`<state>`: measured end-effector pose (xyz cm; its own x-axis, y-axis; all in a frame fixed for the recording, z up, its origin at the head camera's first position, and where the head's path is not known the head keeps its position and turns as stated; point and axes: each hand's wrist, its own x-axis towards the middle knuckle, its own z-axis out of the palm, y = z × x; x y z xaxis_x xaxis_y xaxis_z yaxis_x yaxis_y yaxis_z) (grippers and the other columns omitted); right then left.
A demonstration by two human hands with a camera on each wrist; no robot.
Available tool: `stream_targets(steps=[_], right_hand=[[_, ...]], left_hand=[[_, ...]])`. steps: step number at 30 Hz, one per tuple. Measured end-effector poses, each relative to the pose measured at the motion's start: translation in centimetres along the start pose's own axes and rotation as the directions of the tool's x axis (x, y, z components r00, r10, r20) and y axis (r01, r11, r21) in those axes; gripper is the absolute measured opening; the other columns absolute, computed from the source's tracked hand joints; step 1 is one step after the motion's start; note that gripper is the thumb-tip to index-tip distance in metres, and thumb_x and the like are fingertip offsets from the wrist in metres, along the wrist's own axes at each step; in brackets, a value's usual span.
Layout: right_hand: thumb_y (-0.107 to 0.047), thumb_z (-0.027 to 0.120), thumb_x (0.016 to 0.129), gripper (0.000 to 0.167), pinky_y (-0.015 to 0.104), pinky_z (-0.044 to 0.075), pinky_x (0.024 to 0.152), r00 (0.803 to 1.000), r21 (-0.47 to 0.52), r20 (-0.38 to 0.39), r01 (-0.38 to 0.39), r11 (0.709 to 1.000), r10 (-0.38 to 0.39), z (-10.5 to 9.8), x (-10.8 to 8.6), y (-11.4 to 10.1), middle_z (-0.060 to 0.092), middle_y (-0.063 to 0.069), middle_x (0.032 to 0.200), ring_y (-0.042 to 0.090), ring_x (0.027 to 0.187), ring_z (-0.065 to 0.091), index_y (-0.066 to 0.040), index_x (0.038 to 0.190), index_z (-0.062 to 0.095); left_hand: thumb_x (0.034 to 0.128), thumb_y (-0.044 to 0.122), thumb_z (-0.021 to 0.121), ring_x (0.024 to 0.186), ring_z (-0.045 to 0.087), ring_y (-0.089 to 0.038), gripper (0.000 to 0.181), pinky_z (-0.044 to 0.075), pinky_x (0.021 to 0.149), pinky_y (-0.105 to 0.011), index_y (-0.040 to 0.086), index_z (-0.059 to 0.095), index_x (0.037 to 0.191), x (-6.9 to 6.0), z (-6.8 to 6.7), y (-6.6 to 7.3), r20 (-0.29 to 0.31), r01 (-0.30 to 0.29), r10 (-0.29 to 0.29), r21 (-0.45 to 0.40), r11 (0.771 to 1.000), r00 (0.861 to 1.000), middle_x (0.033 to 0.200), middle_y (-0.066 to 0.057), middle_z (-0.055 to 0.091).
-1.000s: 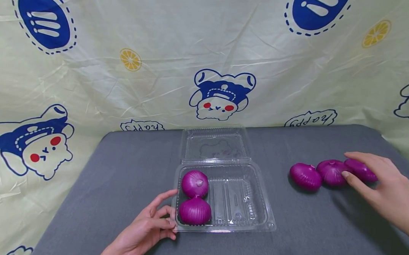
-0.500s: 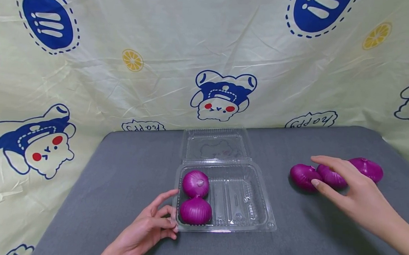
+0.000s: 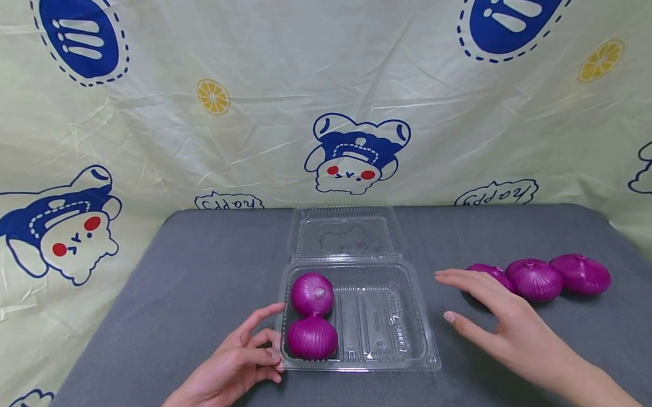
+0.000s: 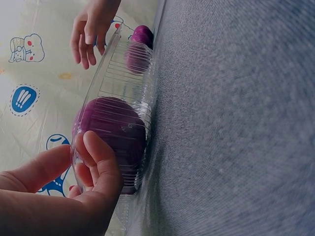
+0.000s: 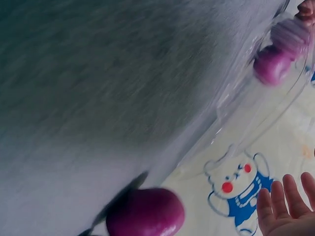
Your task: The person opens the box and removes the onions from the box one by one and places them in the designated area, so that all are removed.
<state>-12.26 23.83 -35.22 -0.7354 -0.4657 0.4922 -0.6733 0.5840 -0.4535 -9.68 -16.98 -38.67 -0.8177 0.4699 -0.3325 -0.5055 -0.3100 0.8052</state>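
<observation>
— How's the right hand (image 3: 508,333)?
— Spread wide, thumb well apart from the fingers, holding nothing. The left hand (image 3: 226,363) pinches the left rim of the clear container (image 3: 423,329).
— Anything in the way?
— The right hand covers part of the nearest onion (image 3: 493,273). The container's right wall stands between that hand and two onions inside, the rear onion (image 3: 311,294) and the front onion (image 3: 313,336), both at the left. The lid (image 3: 346,232) lies folded back behind them on the grey table (image 3: 219,272), before a printed cloth (image 3: 267,55).
— What's changed?
— A second ago the right hand was at the outer onion (image 3: 581,275); it has come leftward, while the onions and the left hand stay put.
— And the row, from that hand?
— Nearest onion just behind its fingers, middle onion (image 3: 534,280) next, outer onion farthest right.
</observation>
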Motion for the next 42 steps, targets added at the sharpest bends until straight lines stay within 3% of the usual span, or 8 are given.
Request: stream_targets(steps=[7,14,22,30,35,42], right_hand=[[-0.004,0.082,0.075,0.067,0.014,0.033,0.103,0.997,0.033,0.04,0.067,0.997,-0.068,1.6,0.8,-1.4,0.055,-0.004,0.134,0.011,0.123,0.05,-0.019,0.136,0.057],[-0.017,0.076,0.087,0.06,0.019,0.039,0.102,0.986,0.062,0.157,0.056,0.997,-0.065,3.2,1.2,-2.7,0.051,-0.009,0.138,0.01,0.126,0.048,-0.027,0.141,0.051],[-0.034,0.065,0.095,0.053,0.041,0.049,0.096,0.934,0.109,0.355,0.003,0.994,-0.042,4.6,2.0,-3.7,0.046,-0.013,0.143,0.009,0.129,0.045,-0.038,0.143,0.044],[-0.042,0.058,0.098,0.052,0.046,0.045,0.1,0.865,0.176,0.5,-0.067,0.982,-0.031,6.5,3.1,-4.3,0.039,-0.016,0.148,0.009,0.133,0.042,-0.043,0.146,0.038],[-0.04,0.059,0.098,0.051,0.046,0.045,0.1,0.849,0.228,0.525,-0.073,0.971,-0.059,7.7,3.9,-4.3,0.041,-0.016,0.147,0.009,0.132,0.042,-0.041,0.146,0.04],[-0.039,0.059,0.098,0.053,0.047,0.045,0.1,0.841,0.256,0.529,-0.033,0.966,-0.112,9.1,4.9,-4.6,0.039,-0.012,0.15,0.012,0.135,0.041,-0.037,0.147,0.04]], left_hand=[[0.0898,-0.009,0.054,0.082,0.058,-0.023,0.076,0.051,0.077,-0.037,0.014,0.021,0.154,0.0,0.0,0.0,0.0,0.001,-0.001,-0.005,1.0,1.0,0.092,-0.005,0.053],[0.0893,-0.009,0.055,0.083,0.059,-0.024,0.077,0.051,0.077,-0.037,0.014,0.021,0.154,0.0,0.0,0.1,-0.01,0.006,-0.006,-0.006,1.0,1.0,0.092,-0.005,0.053],[0.0884,-0.008,0.057,0.083,0.059,-0.024,0.078,0.052,0.077,-0.037,0.015,0.022,0.154,0.0,0.0,0.1,-0.02,0.01,-0.011,-0.003,1.0,1.0,0.092,-0.006,0.053],[0.0881,-0.008,0.057,0.082,0.059,-0.023,0.079,0.052,0.077,-0.037,0.014,0.02,0.154,0.0,0.0,0.1,-0.003,0.003,-0.003,-0.005,1.0,1.0,0.092,-0.006,0.053],[0.0883,-0.008,0.057,0.082,0.059,-0.023,0.079,0.052,0.077,-0.036,0.014,0.02,0.154,0.0,0.0,0.0,-0.002,0.003,-0.003,-0.005,1.0,1.0,0.092,-0.006,0.053],[0.0887,-0.007,0.057,0.083,0.059,-0.024,0.078,0.052,0.077,-0.037,0.014,0.021,0.154,0.0,0.0,0.0,-0.01,0.004,-0.004,-0.001,1.0,1.0,0.094,-0.007,0.053]])
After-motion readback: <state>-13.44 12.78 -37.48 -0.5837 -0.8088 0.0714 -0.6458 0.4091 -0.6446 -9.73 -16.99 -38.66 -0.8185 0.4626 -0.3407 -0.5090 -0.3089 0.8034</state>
